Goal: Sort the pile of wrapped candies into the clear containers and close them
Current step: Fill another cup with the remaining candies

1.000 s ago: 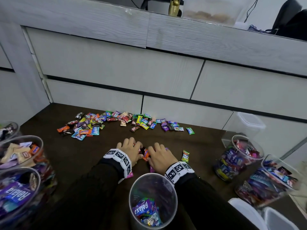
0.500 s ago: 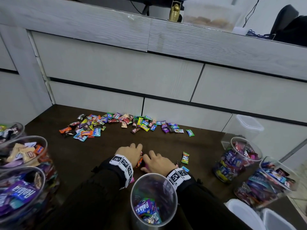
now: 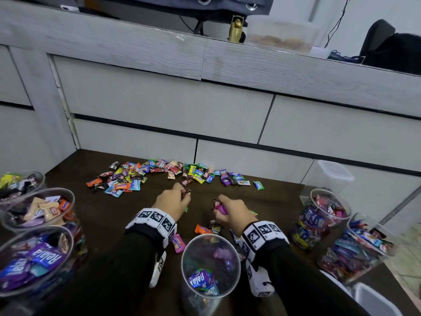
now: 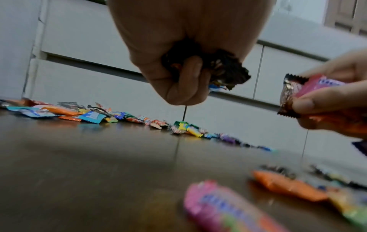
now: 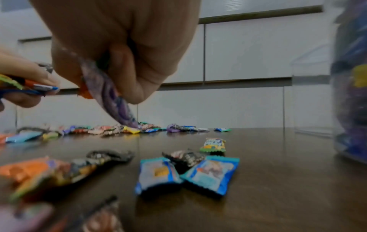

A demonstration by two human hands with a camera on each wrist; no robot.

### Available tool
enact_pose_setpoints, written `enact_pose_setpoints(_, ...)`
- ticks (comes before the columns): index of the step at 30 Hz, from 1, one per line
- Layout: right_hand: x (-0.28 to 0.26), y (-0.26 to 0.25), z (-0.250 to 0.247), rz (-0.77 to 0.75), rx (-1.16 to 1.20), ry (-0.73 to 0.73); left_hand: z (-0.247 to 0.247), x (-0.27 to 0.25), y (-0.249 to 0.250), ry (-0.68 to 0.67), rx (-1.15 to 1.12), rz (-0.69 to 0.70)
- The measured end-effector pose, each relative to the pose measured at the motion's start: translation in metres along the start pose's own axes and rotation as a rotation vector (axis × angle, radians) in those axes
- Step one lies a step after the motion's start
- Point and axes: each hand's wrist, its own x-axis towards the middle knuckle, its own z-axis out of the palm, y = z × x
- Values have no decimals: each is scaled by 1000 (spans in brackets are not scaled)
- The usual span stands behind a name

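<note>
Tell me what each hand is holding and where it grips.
Left hand grips dark-wrapped candies bunched in its curled fingers. Right hand pinches a pink candy and others by their wrapper ends.

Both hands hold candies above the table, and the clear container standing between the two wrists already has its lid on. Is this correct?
Not quite: the clear container between the wrists is open, with no lid; the head view looks straight down through its rim at the candies inside. The rest holds: the left hand grips dark-wrapped candies and the right hand grips a pink candy, above the table.

Likely an office: grey wood-grain drawer fronts (image 3: 159,106) at twelve o'clock, dark office chair (image 3: 391,49) at two o'clock.
</note>
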Motion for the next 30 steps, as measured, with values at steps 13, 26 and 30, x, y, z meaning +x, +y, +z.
enact_pose_setpoints(13, -44, -6, -63, -81, 257, 344, -75, -65, 62, 193, -457, 330)
enact_pose_setpoints(26, -73, -29, -74, -230, 284, 403, -56, -140, 68, 21, -95, 683)
enact_pose_setpoints(30, -77, -30, -74, -229, 294, 401, -56, -141, 70, -19, 5, 731)
